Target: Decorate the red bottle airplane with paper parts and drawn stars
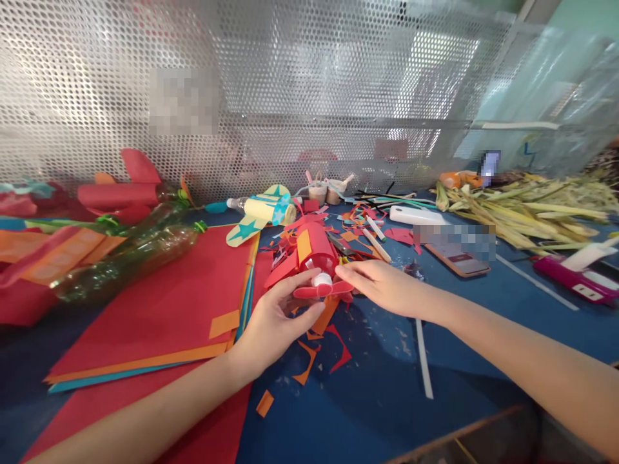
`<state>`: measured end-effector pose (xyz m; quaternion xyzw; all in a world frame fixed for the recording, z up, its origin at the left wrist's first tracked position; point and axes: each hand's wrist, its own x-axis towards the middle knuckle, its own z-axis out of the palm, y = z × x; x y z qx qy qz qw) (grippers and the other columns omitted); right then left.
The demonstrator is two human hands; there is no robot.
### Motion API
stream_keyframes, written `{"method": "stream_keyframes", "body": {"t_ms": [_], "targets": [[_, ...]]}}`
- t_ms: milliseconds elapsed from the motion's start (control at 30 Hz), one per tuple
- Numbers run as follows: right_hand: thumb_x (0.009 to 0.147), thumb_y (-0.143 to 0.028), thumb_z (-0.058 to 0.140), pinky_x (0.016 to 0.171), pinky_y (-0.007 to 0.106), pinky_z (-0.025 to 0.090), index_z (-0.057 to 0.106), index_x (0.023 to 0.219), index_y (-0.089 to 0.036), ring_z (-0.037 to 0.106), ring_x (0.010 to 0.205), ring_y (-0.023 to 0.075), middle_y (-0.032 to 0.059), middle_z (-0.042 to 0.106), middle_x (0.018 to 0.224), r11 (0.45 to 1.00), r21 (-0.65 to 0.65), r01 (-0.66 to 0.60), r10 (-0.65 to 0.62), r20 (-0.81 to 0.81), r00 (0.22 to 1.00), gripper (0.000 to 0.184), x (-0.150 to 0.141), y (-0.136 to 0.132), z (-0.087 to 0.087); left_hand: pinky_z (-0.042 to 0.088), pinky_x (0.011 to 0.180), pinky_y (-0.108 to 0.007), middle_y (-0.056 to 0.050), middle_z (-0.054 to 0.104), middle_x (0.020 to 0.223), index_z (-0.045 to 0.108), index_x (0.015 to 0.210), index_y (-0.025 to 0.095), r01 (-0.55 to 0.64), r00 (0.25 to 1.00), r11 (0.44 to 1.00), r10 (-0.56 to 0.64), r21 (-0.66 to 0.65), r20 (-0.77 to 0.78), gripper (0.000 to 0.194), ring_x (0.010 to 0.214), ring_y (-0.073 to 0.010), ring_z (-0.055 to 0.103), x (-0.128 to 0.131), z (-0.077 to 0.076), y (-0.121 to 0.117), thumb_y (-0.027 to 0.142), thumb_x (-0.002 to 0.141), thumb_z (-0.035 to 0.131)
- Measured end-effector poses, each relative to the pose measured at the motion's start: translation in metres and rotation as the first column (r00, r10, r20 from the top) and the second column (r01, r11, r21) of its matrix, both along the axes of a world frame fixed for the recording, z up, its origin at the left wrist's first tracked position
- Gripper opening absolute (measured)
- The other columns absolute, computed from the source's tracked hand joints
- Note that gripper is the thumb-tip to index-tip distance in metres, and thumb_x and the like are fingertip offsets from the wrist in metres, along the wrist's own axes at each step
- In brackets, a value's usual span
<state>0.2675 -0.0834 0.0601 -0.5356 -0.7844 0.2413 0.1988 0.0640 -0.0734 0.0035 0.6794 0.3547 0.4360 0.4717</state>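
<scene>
A red paper-covered toy airplane [314, 240] with a white bottle cap [322, 279] and a red propeller [325, 291] points toward me over the blue table [377, 393]. My left hand [278, 316] curves around the nose, fingers along the airplane's side and thumb below the propeller. On the other side, the fingers of my right hand [374, 280] press at the airplane's front edge by a propeller blade. Part of the fingers of both hands is hidden. Orange and red paper scraps [338, 348] lie beneath and around the airplane.
Stacked coloured sheets [159, 309] lie at left beside green plastic bottles [130, 267]. A yellow toy airplane [265, 212] and a red one [118, 193] stand behind. To the right are a phone [457, 254], a glue gun [580, 274], white sticks [424, 361] and dried husks [522, 206]. Perforated metal backs the table.
</scene>
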Motion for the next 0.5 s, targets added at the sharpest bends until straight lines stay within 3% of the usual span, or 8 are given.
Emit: {"method": "stream_keyframes", "body": {"t_ms": [100,200,267,367,500], "targets": [[0.098,-0.038,0.035,0.075,0.035,0.048,0.064,0.093,-0.017,0.065,0.083,0.0225,0.0087,0.071,0.092,0.996,0.072,0.044,-0.052,0.112,0.992,0.036,0.011,-0.013,0.000,0.059,0.079,-0.029,-0.001,0.073,0.105,0.065,0.108,0.025,-0.056,0.998,0.998,0.056,-0.008,0.007,0.034,0.091,-0.0192,0.070,0.001,0.000,0.002,0.032,0.076,0.070],[0.090,-0.031,0.048,0.083,0.037,0.049,0.060,0.095,-0.021,0.065,0.092,0.0238,0.0080,0.069,0.099,0.969,0.225,0.105,-0.154,0.213,0.965,0.017,0.044,-0.031,-0.005,0.059,0.076,-0.029,-0.002,0.073,0.101,0.065,0.102,0.024,-0.113,0.994,0.994,0.113,0.002,-0.004,0.027,0.086,-0.0182,0.070,0.000,-0.003,0.005,0.034,0.077,0.067],[0.086,-0.038,0.052,0.088,0.041,0.049,0.058,0.101,-0.023,0.062,0.104,0.0278,0.0100,0.066,0.109,0.938,0.296,0.181,-0.261,0.259,0.930,0.022,0.072,-0.044,-0.014,0.058,0.078,-0.029,-0.002,0.072,0.101,0.064,0.100,0.024,-0.143,0.989,0.989,0.144,0.018,-0.016,0.025,0.088,-0.0181,0.069,-0.001,-0.004,0.007,0.035,0.077,0.067],[0.083,-0.048,0.053,0.095,0.046,0.047,0.059,0.108,-0.021,0.058,0.111,0.0322,0.0146,0.061,0.119,0.921,0.276,0.273,-0.356,0.316,0.880,0.037,0.110,-0.061,-0.030,0.057,0.079,-0.029,-0.002,0.070,0.100,0.063,0.098,0.024,-0.166,0.986,0.985,0.167,0.040,-0.025,0.026,0.091,-0.0186,0.069,-0.002,-0.005,0.009,0.037,0.076,0.068],[0.085,-0.052,0.051,0.096,0.048,0.047,0.060,0.112,-0.021,0.058,0.113,0.0321,0.0147,0.063,0.118,0.917,0.218,0.334,-0.387,0.286,0.877,0.042,0.130,-0.075,-0.044,0.059,0.074,-0.030,-0.003,0.071,0.099,0.062,0.092,0.024,-0.163,0.986,0.986,0.164,0.044,-0.015,0.030,0.085,-0.0201,0.070,0.001,-0.003,0.011,0.044,0.072,0.071]]}}
